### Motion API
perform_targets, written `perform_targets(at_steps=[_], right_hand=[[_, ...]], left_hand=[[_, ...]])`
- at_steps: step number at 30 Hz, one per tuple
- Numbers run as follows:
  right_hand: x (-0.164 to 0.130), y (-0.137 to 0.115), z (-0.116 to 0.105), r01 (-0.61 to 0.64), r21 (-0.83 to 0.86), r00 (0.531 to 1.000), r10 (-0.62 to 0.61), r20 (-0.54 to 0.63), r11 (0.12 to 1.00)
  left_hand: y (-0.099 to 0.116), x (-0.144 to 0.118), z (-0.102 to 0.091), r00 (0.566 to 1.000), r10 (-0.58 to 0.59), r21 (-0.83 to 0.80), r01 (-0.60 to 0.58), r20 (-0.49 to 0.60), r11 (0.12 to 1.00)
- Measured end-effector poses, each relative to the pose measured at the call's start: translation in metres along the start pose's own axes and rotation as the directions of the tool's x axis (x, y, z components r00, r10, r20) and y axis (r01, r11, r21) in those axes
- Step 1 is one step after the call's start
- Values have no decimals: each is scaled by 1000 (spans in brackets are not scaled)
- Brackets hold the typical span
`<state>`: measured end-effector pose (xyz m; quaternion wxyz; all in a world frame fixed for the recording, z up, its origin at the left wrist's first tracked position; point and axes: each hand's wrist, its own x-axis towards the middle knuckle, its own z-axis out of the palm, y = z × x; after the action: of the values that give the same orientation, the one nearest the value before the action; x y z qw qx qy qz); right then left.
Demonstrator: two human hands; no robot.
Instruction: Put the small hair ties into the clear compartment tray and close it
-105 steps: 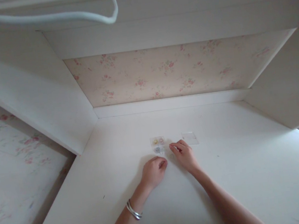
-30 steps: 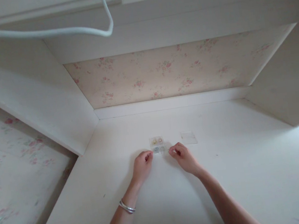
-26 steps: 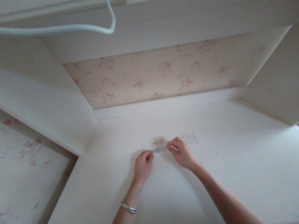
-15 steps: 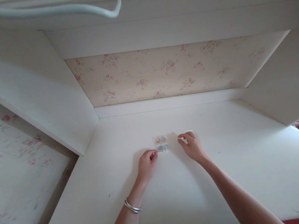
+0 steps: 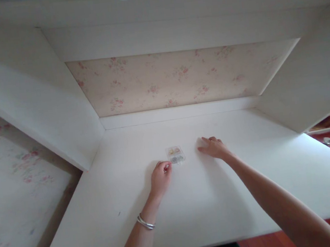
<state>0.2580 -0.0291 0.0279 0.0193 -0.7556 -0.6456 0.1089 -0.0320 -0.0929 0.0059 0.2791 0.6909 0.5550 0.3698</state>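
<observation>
Head view: hands apart, left hand (image 5: pixel 160 177) pinching small clear plastic case (image 5: pixel 175 154), right hand (image 5: pixel 214 148) flat.

Two hands, one small clear box (image 5: pixel 175 154), one bracelet (image 5: pixel 145 223), one white desk (image 5: pixel 192 200)

Soft, even daylight fills the scene, brightest on the white desk (image 5: pixel 210 198) toward its right edge, where the surface nearly washes out, so the light seems to come from the right. Faint, diffuse shadows lie under the left hand (image 5: pixel 160 177) and the right hand (image 5: pixel 214 148), and the recess above is dimmer. The wide lens bends straight edges near the borders, and the overall picture is slightly soft and low in contrast
</observation>
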Motion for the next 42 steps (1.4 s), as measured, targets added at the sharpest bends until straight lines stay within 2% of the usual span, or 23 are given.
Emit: perform_targets(at_steps=[3,7,11,14,17,20,24,28,33,36,42], right_hand=[[3,-2,-7,16,61,1000,-15,-25,998],[-8,-13,-18,41,266,984,8,-180,963],[-27,-36,-19,158,574,920,90,-380,804],[-40,-57,-6,259,672,877,123,-465,694],[-49,-72,12,337,682,893,9,-450,649],[-53,-80,24,380,650,904,-116,-411,658],[-50,-83,29,449,606,884,-225,-410,657],[-40,-85,34,531,600,844,-307,-441,598],[-26,-88,42,498,706,867,-308,-391,504],[-21,-89,44,470,743,879,-330,-344,477],[-13,-88,41,484,759,848,-446,-286,435]], left_hand=[[0,-1,-1,1000,6,3,-6,-11,1000],[1,-1,-2,1000,5,3,-5,-18,1000],[2,0,-1,999,-20,7,20,-28,1000],[1,0,-1,998,-47,8,48,-50,999],[1,0,0,996,-75,-4,75,-54,997],[2,-1,-2,996,-87,-3,87,-24,996],[7,1,-6,998,-38,40,36,52,999],[8,5,-6,997,-26,44,23,76,999],[3,8,-1,997,-42,50,38,65,998],[3,9,0,996,-54,64,50,64,997],[4,10,-1,990,-123,70,118,74,991]])
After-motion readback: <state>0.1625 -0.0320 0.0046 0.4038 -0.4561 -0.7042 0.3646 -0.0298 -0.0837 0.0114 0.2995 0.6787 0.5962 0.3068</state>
